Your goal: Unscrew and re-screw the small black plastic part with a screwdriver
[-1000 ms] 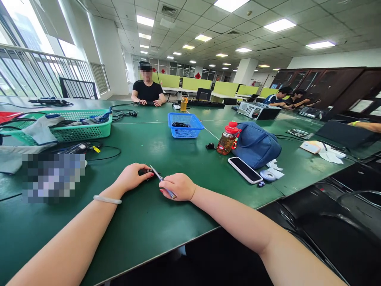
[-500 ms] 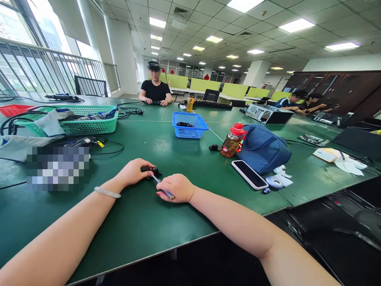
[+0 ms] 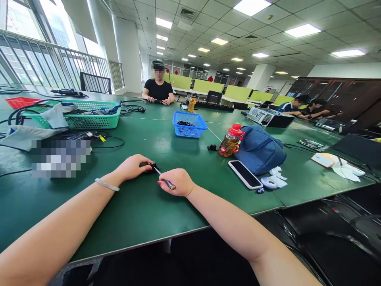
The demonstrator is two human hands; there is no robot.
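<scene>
On the green table (image 3: 143,214), my left hand (image 3: 133,167) grips a small black part (image 3: 151,167) between thumb and fingers. What kind of part it is cannot be made out. My right hand (image 3: 177,182) is closed around a screwdriver (image 3: 170,184), its handle end pointing back toward me. The tip of its metal shaft meets the near right side of the black part. A pale bangle circles my left wrist.
Ahead stands a blue basket (image 3: 189,133) of small black pieces. To the right are another black piece (image 3: 212,147), a red-lidded bottle (image 3: 228,145), a blue bag (image 3: 260,149) and a phone (image 3: 245,174). Leftward, a green basket (image 3: 98,122) holds cloth items. Across the table sits a person (image 3: 158,89).
The black part has turned in my left hand and shows more of its side. The screwdriver's tip has shifted slightly up and right against it. The whole view has swung a little.
</scene>
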